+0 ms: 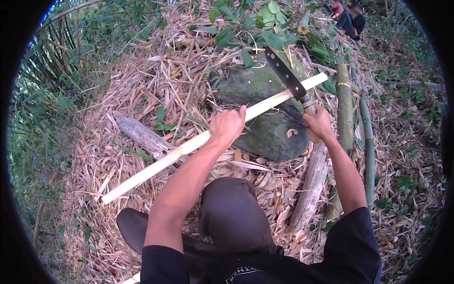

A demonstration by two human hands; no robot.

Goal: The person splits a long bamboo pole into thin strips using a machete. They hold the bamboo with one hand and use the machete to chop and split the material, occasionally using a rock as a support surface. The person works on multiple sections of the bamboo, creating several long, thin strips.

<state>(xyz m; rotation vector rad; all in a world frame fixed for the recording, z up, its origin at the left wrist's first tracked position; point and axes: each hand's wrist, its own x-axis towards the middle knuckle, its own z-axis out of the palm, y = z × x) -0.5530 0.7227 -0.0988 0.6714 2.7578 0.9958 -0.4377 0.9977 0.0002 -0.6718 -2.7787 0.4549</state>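
Observation:
A long pale split bamboo strip (156, 165) runs from the lower left up to the upper right, across a mossy green rock (265, 109). My left hand (227, 125) grips the strip near its middle. My right hand (319, 124) holds the wooden handle of a dark broad-bladed knife (283, 72), whose blade rests against the strip near its far end. My dark-clad knee (231, 213) is below the hands.
Dry bamboo shavings and leaves cover the ground. Green bamboo poles (345, 109) lie at right, grey logs (309, 189) at centre right and left (142, 135). Leafy plants grow behind the rock. Another person (347, 16) sits at the top right.

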